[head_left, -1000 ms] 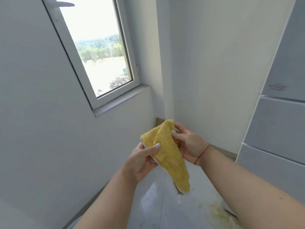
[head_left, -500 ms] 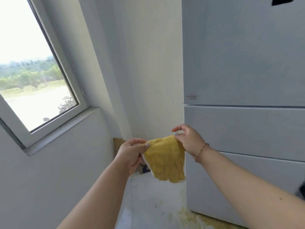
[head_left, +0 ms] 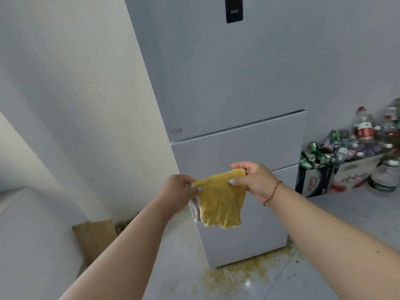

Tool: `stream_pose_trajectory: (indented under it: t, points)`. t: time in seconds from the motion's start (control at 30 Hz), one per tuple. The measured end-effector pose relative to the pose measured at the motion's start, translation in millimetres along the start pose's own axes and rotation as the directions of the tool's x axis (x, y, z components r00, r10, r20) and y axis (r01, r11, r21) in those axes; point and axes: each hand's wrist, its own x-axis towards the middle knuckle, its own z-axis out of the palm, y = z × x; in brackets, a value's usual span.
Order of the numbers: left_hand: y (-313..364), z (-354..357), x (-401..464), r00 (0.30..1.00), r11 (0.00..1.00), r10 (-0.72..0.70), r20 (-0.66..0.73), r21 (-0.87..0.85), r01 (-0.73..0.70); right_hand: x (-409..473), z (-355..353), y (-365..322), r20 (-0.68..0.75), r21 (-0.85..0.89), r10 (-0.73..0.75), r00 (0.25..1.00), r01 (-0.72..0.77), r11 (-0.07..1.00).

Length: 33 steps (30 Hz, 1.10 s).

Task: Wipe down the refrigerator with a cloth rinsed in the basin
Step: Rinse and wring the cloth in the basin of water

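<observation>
A yellow cloth (head_left: 219,202) hangs spread out in the air in front of the tall grey refrigerator (head_left: 227,83). My left hand (head_left: 178,191) pinches its upper left corner. My right hand (head_left: 253,180) pinches its upper right corner, thumb on the front. The cloth's lower edge hangs free at the level of the fridge's bottom drawer, a short way off the fridge front. The fridge has an upper door with a dark panel (head_left: 233,9) and two drawers below. No basin is in view.
Boxes of crushed cans and plastic bottles (head_left: 346,161) stand right of the fridge. Flattened cardboard (head_left: 95,237) leans in the left corner against the white wall. A yellowish stain (head_left: 238,273) spreads on the floor at the fridge's foot.
The view has swung right from the window to the fridge front. My hands have pulled the folded cloth open, so that it hangs spread between them.
</observation>
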Motion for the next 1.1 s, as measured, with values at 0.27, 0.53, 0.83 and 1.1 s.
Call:
stream_pose_trajectory:
  t: [0.27,0.53,0.83,1.1]
  points:
    - [78,88,17,0.976,0.985,0.152,0.157,-0.111,-0.135,-35,-100,2,-0.225,-0.454,-0.091,0.970,-0.022,0.891]
    - [181,208,31,0.948,0.941,0.242,0.208,-0.288,-0.177,-77,-256,8,-0.418,-0.311,-0.047,0.907,-0.094,0.946]
    - [268,315,54,0.931,0.815,0.093,0.352,-0.565,0.132,-93,-371,32,-0.419,0.319,0.238,0.876,-0.104,0.942]
    - [298,362,106,0.923,0.774,0.128,0.362,-0.619,0.136,-44,-436,31,-0.621,0.201,0.148,0.770,-0.026,0.979]
